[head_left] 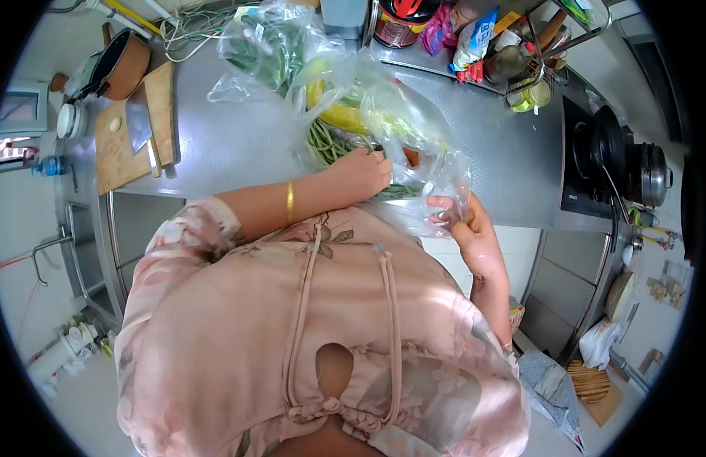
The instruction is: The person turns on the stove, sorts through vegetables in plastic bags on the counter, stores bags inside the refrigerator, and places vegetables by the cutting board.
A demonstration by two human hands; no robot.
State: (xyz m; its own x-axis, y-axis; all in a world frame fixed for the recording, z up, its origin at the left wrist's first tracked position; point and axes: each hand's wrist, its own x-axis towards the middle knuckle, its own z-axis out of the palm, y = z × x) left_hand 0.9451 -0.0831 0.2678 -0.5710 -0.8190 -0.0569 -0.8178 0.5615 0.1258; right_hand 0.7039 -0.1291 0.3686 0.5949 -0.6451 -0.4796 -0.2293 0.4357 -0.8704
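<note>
A large clear plastic bag [433, 126] lies on the counter in front of me. Through it and at its near side show green beans [326, 143], something yellow [339, 114] and a small reddish-brown piece [411, 157]. My left hand [359, 177], with a gold bracelet at its wrist, is closed at the bag's near edge beside the beans; its fingertips are partly hidden. My right hand [471, 234] grips the bag's right edge, the thin plastic between thumb and fingers. Behind on the left, a second clear bag [265, 57] holds dark green vegetables.
At left, a cleaver [139, 126] rests on a wooden cutting board [113, 160] near a brown pot [126, 65]. A rack [539, 65] with bottles and packets stands at the back right. Further right sit a cooktop [574, 202], a black pan [606, 145] and a steel pot [648, 177].
</note>
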